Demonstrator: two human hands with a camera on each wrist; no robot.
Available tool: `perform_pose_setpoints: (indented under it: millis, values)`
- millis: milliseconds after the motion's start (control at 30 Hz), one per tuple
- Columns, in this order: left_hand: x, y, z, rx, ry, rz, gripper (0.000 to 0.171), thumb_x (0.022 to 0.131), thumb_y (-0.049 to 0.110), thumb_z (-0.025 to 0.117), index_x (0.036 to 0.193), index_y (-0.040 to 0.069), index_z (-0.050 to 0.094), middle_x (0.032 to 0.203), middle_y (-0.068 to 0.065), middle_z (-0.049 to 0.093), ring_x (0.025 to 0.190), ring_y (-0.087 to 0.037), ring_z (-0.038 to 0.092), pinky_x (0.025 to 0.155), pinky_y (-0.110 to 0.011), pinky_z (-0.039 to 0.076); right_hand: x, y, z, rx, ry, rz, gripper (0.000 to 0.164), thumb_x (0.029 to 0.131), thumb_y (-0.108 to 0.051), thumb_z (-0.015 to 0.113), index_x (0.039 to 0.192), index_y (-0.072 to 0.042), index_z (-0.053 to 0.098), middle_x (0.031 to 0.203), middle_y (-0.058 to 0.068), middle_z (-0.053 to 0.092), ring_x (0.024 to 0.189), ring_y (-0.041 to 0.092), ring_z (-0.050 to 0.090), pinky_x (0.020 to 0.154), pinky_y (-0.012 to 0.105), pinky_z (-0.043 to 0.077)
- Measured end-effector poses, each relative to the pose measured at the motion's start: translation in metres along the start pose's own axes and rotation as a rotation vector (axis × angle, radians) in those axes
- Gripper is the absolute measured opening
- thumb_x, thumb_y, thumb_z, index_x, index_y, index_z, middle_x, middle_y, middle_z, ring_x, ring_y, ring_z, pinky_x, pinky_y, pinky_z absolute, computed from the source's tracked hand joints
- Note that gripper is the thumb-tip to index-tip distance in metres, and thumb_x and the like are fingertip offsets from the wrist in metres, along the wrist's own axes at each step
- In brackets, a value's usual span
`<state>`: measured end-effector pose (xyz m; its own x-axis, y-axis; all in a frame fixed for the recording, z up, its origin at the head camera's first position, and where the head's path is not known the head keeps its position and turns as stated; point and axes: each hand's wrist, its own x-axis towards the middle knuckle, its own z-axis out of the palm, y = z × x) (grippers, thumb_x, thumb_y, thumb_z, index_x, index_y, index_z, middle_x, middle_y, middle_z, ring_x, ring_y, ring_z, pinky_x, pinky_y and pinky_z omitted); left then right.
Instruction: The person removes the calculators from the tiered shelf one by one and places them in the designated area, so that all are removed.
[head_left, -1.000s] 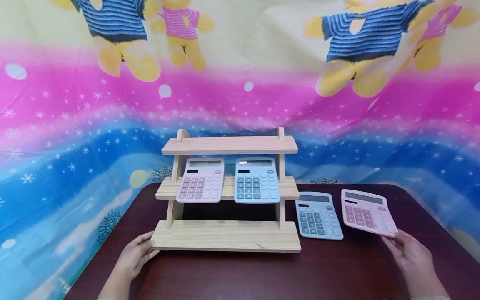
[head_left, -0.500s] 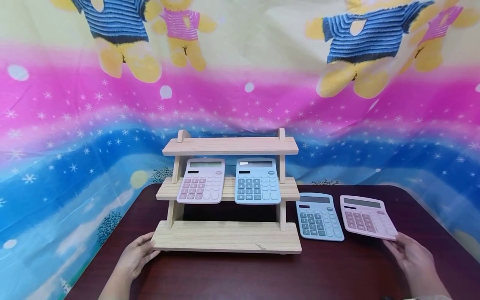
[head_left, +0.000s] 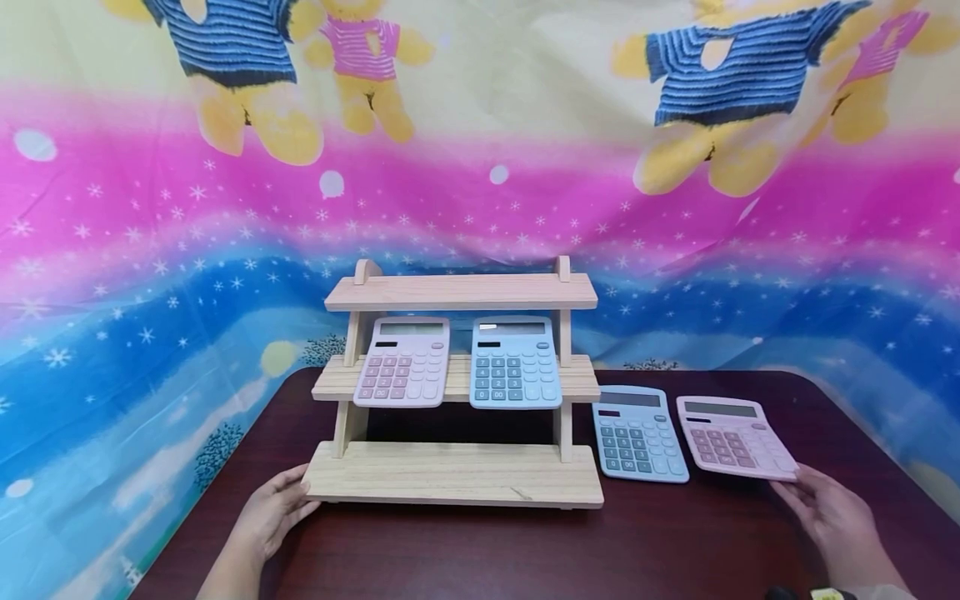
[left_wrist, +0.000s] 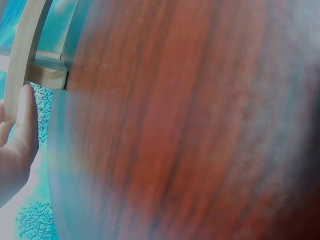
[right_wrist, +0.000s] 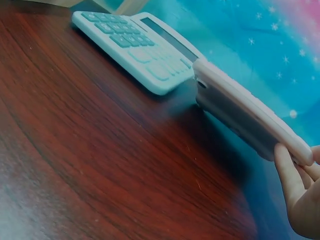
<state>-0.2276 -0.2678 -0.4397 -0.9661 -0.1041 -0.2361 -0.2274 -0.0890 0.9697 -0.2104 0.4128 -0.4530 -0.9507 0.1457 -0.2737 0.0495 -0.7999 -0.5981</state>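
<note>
My left hand (head_left: 272, 515) grips the left end of the bottom board of a three-tier wooden display stand (head_left: 450, 473); the left wrist view has the thumb (left_wrist: 26, 112) against the board's edge. With my right hand (head_left: 838, 515) I pinch the near right corner of a pink calculator (head_left: 731, 437). It is tilted, its held side raised over the table and casting a shadow in the right wrist view, where its grey underside (right_wrist: 235, 122) shows. Just left of it lies a blue calculator (head_left: 639, 437), keys up, beside the stand.
On the stand's middle tier lean another pink calculator (head_left: 405, 362) and another blue calculator (head_left: 515, 362), side by side. The dark red wooden table (head_left: 465, 554) has rounded far corners. Behind it hangs a patterned cloth (head_left: 480, 208). A small dark-and-yellow object (head_left: 825, 594) shows at the bottom right edge.
The pink calculator in my right hand has come down toward the table and slightly nearer the blue one, tilting less. My left hand and the stand hold still.
</note>
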Motion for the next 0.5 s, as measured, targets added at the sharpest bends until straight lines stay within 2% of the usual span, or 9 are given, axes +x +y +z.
perform_pose_setpoints:
  millis: [167, 333, 500]
  values:
    - [0.0, -0.001, 0.0, -0.01, -0.001, 0.0, 0.052, 0.089, 0.004, 0.044, 0.132, -0.011, 0.018, 0.105, -0.014, 0.048, 0.082, -0.012, 0.056, 0.077, -0.032, 0.047, 0.005, -0.005, -0.006, 0.035, 0.055, 0.042, 0.034, 0.089, 0.001, 0.041, 0.064, 0.0, 0.064, 0.069, 0.011, 0.059, 0.071, 0.018, 0.059, 0.07, 0.038, 0.05]
    - [0.001, -0.001, 0.0, 0.003, 0.004, -0.004, 0.052, 0.089, 0.004, 0.045, 0.132, -0.011, 0.019, 0.111, -0.019, 0.044, 0.083, -0.012, 0.056, 0.078, -0.032, 0.047, 0.008, -0.013, -0.007, 0.053, 0.142, 0.095, 0.031, 0.088, -0.002, 0.045, 0.061, 0.0, 0.061, 0.066, 0.011, 0.058, 0.07, 0.018, 0.059, 0.074, 0.037, 0.048]
    - [0.001, -0.001, 0.0, 0.006, -0.002, 0.001, 0.052, 0.09, 0.005, 0.044, 0.132, -0.011, 0.018, 0.114, -0.021, 0.041, 0.084, -0.012, 0.055, 0.078, -0.031, 0.047, 0.004, -0.016, -0.009, 0.03, 0.083, 0.099, 0.028, 0.087, -0.008, 0.05, 0.063, -0.002, 0.063, 0.07, 0.003, 0.06, 0.072, 0.011, 0.059, 0.077, 0.032, 0.048]
